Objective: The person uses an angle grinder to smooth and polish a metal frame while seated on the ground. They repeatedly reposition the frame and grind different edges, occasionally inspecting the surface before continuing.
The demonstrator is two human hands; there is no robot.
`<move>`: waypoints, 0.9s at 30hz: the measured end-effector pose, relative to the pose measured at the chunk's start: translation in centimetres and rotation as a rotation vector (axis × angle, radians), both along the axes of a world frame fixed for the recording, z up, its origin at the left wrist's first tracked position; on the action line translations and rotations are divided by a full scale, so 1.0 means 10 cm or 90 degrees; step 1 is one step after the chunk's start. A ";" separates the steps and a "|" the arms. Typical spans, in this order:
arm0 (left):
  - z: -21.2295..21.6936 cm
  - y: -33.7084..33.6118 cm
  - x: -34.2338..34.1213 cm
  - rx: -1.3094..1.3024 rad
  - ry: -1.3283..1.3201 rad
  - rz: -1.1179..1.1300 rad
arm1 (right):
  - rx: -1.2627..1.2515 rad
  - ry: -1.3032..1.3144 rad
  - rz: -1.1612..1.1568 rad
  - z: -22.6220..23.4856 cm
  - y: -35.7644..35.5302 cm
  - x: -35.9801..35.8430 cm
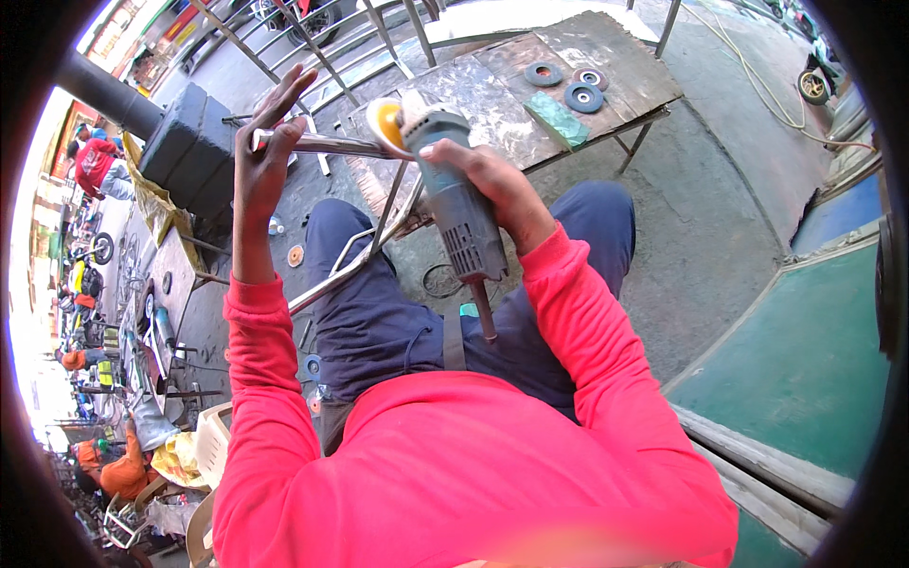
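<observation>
My right hand (500, 189) is wrapped round the body of a dark green angle grinder (464, 232). Its yellow-and-white disc (385, 126) faces left, at the end of a shiny metal tube (339, 145). The tube runs across to my left hand (273, 137), lying against the palm by the thumb while the fingers stretch out straight. Whether the disc touches the tube I cannot tell. Below, a bent metal frame (352, 269) leans over my left thigh; its join with the tube is partly hidden. The grinder's cord end (485, 317) points toward my lap.
Ahead stands a worn wooden table (644, 71) carrying several grinding discs (584, 97) and a green block (556, 119). Dark stacked blocks (194, 147) stand at the left. Another disc (295, 256) and a cable (440, 282) lie on the floor. People work farther left.
</observation>
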State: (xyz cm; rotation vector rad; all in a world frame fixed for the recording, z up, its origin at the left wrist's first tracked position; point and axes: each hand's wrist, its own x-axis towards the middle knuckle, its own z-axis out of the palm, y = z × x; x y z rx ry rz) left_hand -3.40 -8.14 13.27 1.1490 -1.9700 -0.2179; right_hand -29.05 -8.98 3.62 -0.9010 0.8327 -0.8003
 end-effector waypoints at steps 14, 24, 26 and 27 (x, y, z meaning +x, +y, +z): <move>-0.05 0.12 0.02 -0.012 0.040 0.042 | -0.015 0.058 0.034 -0.01 0.09 -0.06; -0.44 0.71 0.19 -0.050 0.464 0.225 | 0.006 0.070 -0.033 -0.28 -0.11 -0.14; -0.49 0.77 0.28 -0.115 0.425 0.262 | -0.006 0.042 -0.018 -0.23 -0.06 -0.13; -0.53 0.79 0.30 -0.126 0.450 0.291 | -0.024 0.058 -0.010 -0.21 -0.02 -0.11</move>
